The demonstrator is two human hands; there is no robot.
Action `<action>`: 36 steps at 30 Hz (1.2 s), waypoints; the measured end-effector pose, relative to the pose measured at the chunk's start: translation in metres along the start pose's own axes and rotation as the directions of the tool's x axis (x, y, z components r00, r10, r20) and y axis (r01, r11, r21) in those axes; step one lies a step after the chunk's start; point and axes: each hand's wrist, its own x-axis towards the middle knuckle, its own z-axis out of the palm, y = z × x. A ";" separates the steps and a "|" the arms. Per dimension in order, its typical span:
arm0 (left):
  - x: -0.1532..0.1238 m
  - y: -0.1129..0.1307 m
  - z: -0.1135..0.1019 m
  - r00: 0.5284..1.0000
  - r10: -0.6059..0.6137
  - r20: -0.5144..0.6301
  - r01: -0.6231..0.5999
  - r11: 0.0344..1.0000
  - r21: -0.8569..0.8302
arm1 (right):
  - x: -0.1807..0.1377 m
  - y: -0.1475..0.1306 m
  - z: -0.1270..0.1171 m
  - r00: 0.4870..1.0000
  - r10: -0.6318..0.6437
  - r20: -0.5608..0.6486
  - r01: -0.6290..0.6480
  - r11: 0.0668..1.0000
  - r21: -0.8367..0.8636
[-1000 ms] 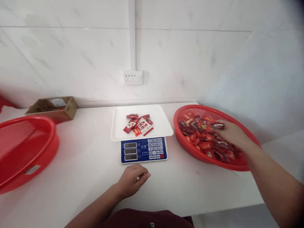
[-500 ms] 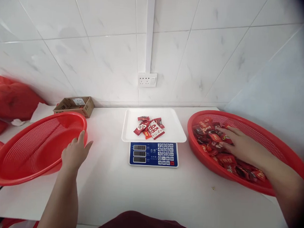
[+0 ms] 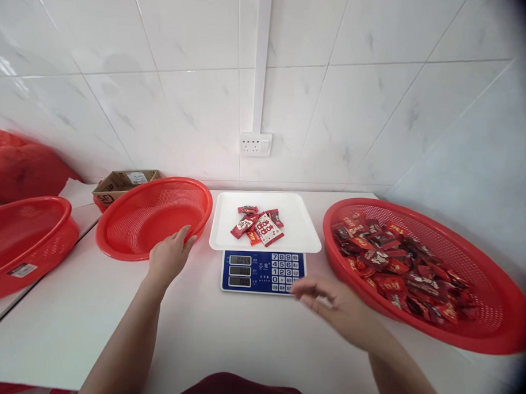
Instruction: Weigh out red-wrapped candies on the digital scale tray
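My left hand [image 3: 169, 257] grips the near rim of an empty red mesh basket [image 3: 133, 215], which stands just left of the scale. The blue-faced scale [image 3: 263, 270] carries a white tray [image 3: 305, 236] with several red snack packets [image 3: 257, 224] on it. My right hand [image 3: 334, 303] hovers over the white table in front of the scale's right corner, fingers spread and holding nothing. To its right a large red basket [image 3: 480, 256] is filled with many red packets [image 3: 394, 265].
A second empty red basket [image 3: 24, 240] stands at the far left on a neighbouring surface. Behind the baskets are a cardboard box [image 3: 123, 180] and a red bag [image 3: 18, 165]. A wall socket [image 3: 255, 144] sits on the tiled wall behind the scale.
My left hand has drawn the empty red basket rightwards until it stands beside the scale. My right hand has left the packet basket and come to the table in front of the scale.
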 end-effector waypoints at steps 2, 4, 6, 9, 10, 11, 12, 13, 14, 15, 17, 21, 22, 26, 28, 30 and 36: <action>0.004 0.004 0.000 0.998 0.042 -0.044 -0.044 0.999 -0.031 | -0.003 0.004 0.029 0.967 -0.019 0.255 -0.020 0.989 0.149; 0.008 0.014 -0.001 0.982 0.116 -0.151 -0.130 0.988 -0.082 | -0.003 0.014 0.055 0.926 0.023 0.378 -0.113 0.969 0.219; 0.012 0.030 -0.004 0.951 0.213 -0.226 -0.249 0.958 -0.145 | 0.000 0.027 0.077 0.871 0.069 0.486 -0.232 0.931 0.282; 0.022 0.062 -0.005 0.909 0.375 -0.182 -0.410 0.882 -0.233 | 0.004 0.042 0.095 0.807 0.090 0.583 -0.346 0.873 0.344; 0.026 0.073 -0.005 0.897 0.419 -0.142 -0.443 0.862 -0.246 | 0.005 0.045 0.097 0.797 0.095 0.596 -0.364 0.864 0.349; 0.030 0.082 -0.004 0.887 0.451 -0.098 -0.460 0.852 -0.251 | 0.005 0.047 0.098 0.793 0.102 0.601 -0.376 0.858 0.350; 0.035 0.090 -0.002 0.882 0.468 -0.056 -0.467 0.848 -0.250 | 0.006 0.048 0.099 0.792 0.108 0.600 -0.385 0.852 0.355; 0.039 0.097 0.000 0.880 0.475 -0.018 -0.464 0.849 -0.252 | 0.006 0.048 0.099 0.797 0.111 0.593 -0.392 0.843 0.368; 0.042 0.102 0.002 0.881 0.473 0.010 -0.454 0.851 -0.263 | 0.006 0.049 0.098 0.808 0.110 0.579 -0.394 0.832 0.392; 0.045 0.105 0.003 0.885 0.464 0.026 -0.439 0.853 -0.284 | 0.006 0.049 0.098 0.823 0.106 0.559 -0.392 0.818 0.422; 0.049 0.106 0.003 0.890 0.454 0.042 -0.415 0.845 -0.338 | 0.005 0.050 0.098 0.850 0.087 0.519 -0.377 0.789 0.485; 0.054 0.087 -0.012 0.929 0.364 -0.071 -0.366 0.873 -0.322 | 0.006 0.051 0.099 0.862 0.058 0.504 -0.366 0.759 0.538; 0.056 0.079 -0.018 0.940 0.310 -0.141 -0.338 0.900 -0.275 | 0.006 0.051 0.099 0.861 0.057 0.506 -0.366 0.760 0.537; 0.067 0.058 -0.034 0.924 0.175 -0.339 -0.221 0.970 -0.101 | 0.005 0.051 0.101 0.872 0.042 0.488 -0.329 0.790 0.518; 0.075 0.064 -0.031 0.933 0.231 -0.276 -0.275 0.952 -0.133 | 0.005 0.051 0.101 0.876 0.042 0.480 -0.313 0.806 0.502; 0.083 0.081 -0.020 0.931 0.331 -0.155 -0.358 0.910 -0.209 | 0.005 0.051 0.101 0.877 0.054 0.478 -0.317 0.812 0.489; 0.107 0.138 0.008 0.907 0.421 0.016 -0.408 0.886 -0.221 | 0.004 0.052 0.103 0.886 0.076 0.458 -0.334 0.790 0.515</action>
